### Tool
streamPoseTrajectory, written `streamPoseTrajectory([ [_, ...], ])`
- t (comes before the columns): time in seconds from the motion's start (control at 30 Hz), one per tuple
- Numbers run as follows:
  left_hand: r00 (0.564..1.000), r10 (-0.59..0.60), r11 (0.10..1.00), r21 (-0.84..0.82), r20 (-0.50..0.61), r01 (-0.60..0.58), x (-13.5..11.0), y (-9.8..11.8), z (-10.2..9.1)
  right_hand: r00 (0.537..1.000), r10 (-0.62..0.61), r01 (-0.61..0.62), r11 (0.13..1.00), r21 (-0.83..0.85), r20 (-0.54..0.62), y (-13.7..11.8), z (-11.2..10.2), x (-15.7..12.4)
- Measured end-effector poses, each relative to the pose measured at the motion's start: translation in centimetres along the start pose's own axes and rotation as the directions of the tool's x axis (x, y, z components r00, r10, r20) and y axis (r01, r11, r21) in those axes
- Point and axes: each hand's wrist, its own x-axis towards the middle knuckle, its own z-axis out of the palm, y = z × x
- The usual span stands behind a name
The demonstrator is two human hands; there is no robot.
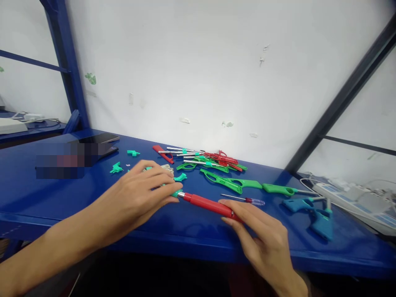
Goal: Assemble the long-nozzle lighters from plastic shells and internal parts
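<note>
A long red plastic lighter body with a metal tube at its left end lies across the front of the blue table. My right hand pinches its right end between thumb and fingers. My left hand is closed around a small teal plastic part at the tube's tip, with more small pieces partly hidden under the fingers.
A pile of red and green lighter shells and metal tubes lies by the white wall. A small screwdriver, green shells, teal lighter bodies, loose teal triggers and a phone are around. A power strip sits far right.
</note>
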Motion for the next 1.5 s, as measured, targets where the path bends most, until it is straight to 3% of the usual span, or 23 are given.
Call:
streamPoseTrajectory([
  [0.27, 0.996, 0.0, 0.993, -0.118, 0.084, 0.01, 0.3, 2.0, 1.9, 0.998, -0.005, 0.001, 0.998, 0.069, 0.066, 0.4, 0.2, -0.4],
  [0.47, 0.997, -0.072, 0.997, 0.007, 0.041, 0.072, 0.3, 2.2, 1.8, 1.0, 0.005, -0.005, 0.997, 0.083, 0.011, 0.3, 0.3, -0.4],
  [0.63, 0.988, -0.117, 0.983, -0.127, 0.105, 0.13, 0.0, 3.4, 2.3, 1.0, -0.009, 0.007, 0.997, 0.081, 0.022, 0.8, 0.1, -0.5],
  [0.77, 0.981, -0.171, 0.963, -0.193, 0.095, 0.187, -0.3, 3.9, 2.6, 0.997, -0.062, 0.059, 0.996, 0.068, 0.035, 1.0, -0.2, -0.3],
  [1.03, 0.989, -0.145, 0.96, -0.242, -0.002, 0.14, -0.1, 3.9, 2.4, 0.992, -0.127, 0.127, 0.991, 0.043, -0.005, 0.4, -0.1, -0.4],
  [1.17, 0.986, -0.161, 0.953, -0.269, -0.049, 0.143, 0.1, 4.4, 2.0, 0.995, -0.096, 0.095, 0.995, 0.037, 0.011, 0.1, -0.2, -0.8],
  [1.33, 0.98, -0.11, 0.98, -0.185, -0.166, 0.079, 0.0, 4.8, 1.2, 0.995, -0.087, 0.093, 0.985, 0.143, -0.045, -0.3, 0.4, -0.1],
  [1.5, 0.989, -0.005, 0.997, -0.072, -0.146, -0.006, 0.5, 3.8, 0.3, 0.998, -0.051, 0.056, 0.991, 0.119, -0.038, -0.7, 0.8, 0.2],
])
